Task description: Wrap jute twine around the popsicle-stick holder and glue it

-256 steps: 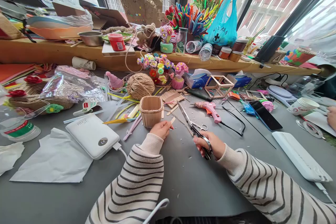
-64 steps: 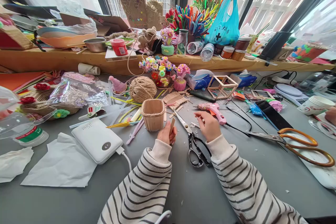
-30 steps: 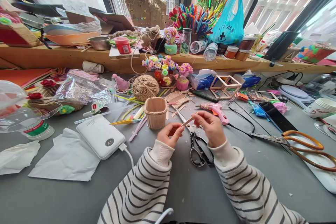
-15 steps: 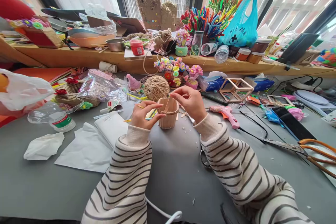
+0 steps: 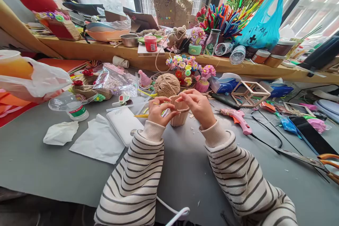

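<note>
Your left hand (image 5: pixel 158 110) gripped the wooden stick cup's (image 5: pixel 179 116) left rim | your right hand (image 5: pixel 198 106) pinched its right rim | cup stood near the twine ball (image 5: pixel 167 84), left of the glue gun (image 5: pixel 237 117).

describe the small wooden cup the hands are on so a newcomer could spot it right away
Start at the grey table below the long wooden shelf and find the ball of twine near its middle. Just in front of it stands the wooden stick cup, between the left hand and right hand. It is the only open-topped holder of pale upright sticks, banded with twine.
</note>
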Motion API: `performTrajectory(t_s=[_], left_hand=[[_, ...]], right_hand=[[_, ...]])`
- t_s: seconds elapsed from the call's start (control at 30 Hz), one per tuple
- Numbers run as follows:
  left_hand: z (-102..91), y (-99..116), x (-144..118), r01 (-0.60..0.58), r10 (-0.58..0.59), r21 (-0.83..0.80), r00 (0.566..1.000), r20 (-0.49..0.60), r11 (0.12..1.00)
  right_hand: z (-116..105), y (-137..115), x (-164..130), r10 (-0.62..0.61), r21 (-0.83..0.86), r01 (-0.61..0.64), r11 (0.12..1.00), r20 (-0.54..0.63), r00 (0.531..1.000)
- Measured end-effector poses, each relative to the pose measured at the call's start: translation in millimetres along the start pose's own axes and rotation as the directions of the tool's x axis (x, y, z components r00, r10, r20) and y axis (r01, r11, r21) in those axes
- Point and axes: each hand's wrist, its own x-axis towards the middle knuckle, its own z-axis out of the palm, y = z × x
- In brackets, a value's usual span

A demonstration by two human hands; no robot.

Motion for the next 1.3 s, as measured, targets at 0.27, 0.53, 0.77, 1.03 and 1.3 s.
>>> performTrajectory(t_s=[0.27, 0.53, 0.77, 1.03, 1.3], left_hand=[[-2.3, 1.8, 0.7, -0.060, 0.060, 0.012, 0.998, -0.010, 0.998], [-1.9, 3.5, 1.9, -0.126, 0.126, 0.008, 0.989, -0.071, 0.992], [-11.4, 31.2, 4.1, -0.060, 0.032, -0.368, 0.996, -0.080, 0.928], [-10.4, 77.7, -6.2, 0.684, -0.262, -0.713, 0.724, 0.638, 0.153], [12.9, 68.2, -16.0, 0.805, -0.098, -0.584, 0.577, 0.811, -0.104]], right_hand=[[-3.5, -1.2, -1.7, -0.047, -0.020, 0.047, 0.999, 0.037, 0.998], [-7.9, -7.0, -1.8, -0.192, -0.143, 0.153, 0.978, -0.317, 0.929], [-22.0, -21.0, -4.8, -0.069, 0.065, 0.086, 0.994, -0.237, 0.969], [-31.0, -28.7, -14.9, 0.053, 0.199, -0.043, 0.979, -0.044, 0.998], [-45.4, -14.5, -28.0, 0.228, 0.459, -0.285, 0.842, 0.176, 0.958]])
